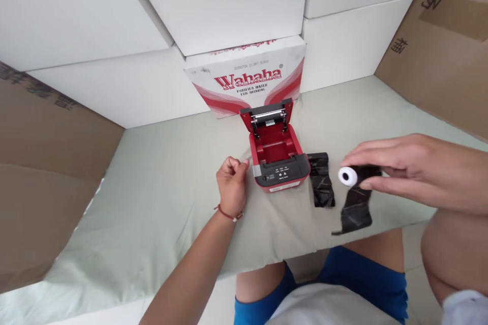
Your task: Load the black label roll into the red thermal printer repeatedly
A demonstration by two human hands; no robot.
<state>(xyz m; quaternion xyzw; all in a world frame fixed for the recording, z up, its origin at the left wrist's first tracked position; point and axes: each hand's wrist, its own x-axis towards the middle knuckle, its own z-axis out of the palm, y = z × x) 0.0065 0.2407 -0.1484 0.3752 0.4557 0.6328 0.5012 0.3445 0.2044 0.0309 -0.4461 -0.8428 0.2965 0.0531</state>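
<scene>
- Two cardboard boxes, one at the left (49, 177) and one at the right (446, 45), wall in the sides of the pale green cloth (152, 188); white panels (95, 10) close off the back.
- The widest open stretch of cloth lies left of the red and black printer (275, 153), reaching to the left box; another stretch runs behind the right hand (400, 170) to the right box.
- The printer stands near the middle, its lid raised toward the Wahaha carton (249, 81), so room behind it is tight; I cannot tell whether lid and carton touch.
- A black strip (323, 183) lies on the cloth just beside the printer's right side, narrowing the gap toward the right hand.
- The front edge of the cloth runs above the person's blue shorts (366, 277).
- The right hand comes in from the right, thumb below and fingers above, pinching a white-ended roll (347, 176); a black tail (356, 210) trails from it toward the front edge.
- The left hand (233, 185) is curled into a loose fist, thumb pointing at the printer's left side, just beside it.
</scene>
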